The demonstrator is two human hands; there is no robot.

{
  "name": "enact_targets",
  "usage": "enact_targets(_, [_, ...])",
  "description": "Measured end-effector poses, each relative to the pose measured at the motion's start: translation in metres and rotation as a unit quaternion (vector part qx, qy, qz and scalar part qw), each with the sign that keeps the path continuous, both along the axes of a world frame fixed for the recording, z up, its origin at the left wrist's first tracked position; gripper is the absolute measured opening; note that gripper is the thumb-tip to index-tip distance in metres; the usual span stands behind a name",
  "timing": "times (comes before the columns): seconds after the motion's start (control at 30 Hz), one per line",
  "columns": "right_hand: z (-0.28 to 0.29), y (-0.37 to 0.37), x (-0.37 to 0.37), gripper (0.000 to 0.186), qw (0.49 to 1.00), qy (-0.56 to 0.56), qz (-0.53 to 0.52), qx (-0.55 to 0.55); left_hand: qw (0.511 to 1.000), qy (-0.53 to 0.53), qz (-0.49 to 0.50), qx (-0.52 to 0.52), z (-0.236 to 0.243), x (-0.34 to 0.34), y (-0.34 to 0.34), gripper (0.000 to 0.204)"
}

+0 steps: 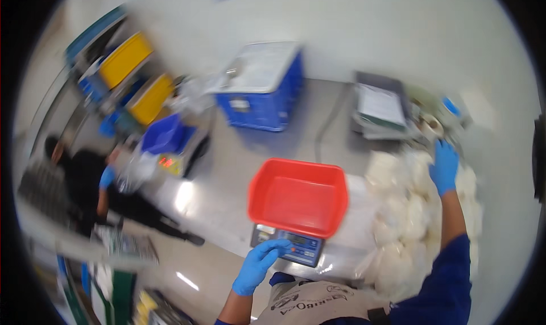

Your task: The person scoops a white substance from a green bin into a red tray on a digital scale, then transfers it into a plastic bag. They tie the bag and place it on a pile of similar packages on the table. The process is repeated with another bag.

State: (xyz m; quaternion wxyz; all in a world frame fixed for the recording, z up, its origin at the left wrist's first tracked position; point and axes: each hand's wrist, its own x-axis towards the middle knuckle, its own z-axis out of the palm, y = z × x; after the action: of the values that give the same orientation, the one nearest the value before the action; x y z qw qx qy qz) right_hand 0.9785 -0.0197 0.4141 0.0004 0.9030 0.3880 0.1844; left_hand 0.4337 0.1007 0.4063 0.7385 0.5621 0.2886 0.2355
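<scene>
red tub (298, 199) sits lengthwise left to right on scale (306, 247)

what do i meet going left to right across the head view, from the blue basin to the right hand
Blue basin, red plastic tub, white paper sheet, blue-gloved right hand.

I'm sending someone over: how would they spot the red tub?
On the grey table, find the scale by the person's left hand. The open red tub sits on it. Its colour sets it apart from the blue tub and blue box.
</scene>
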Motion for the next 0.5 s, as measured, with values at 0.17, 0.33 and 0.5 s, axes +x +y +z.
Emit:
enact_targets(0.17, [-0.031, 0.057, -0.007, 0.054, 0.935, 0.003, 0.327, -0.135, 0.997, -0.024, 0.076, -0.021, -0.008, -0.02, -0.01, 0.031])
enact_targets(0.33, [-0.087, 0.09, 0.13, 0.051, 0.93, 0.225, 0.112, -0.268, 0.996, -0.016, 0.092, 0.012, 0.002, -0.029, -0.011, 0.032])
enact_targets(0.5, [-0.046, 0.105, 0.093, 0.048, 0.9, 0.295, 0.236, -0.216, 0.981, -0.041, 0.189, -0.02, -0.016, -0.072, -0.025, 0.034])
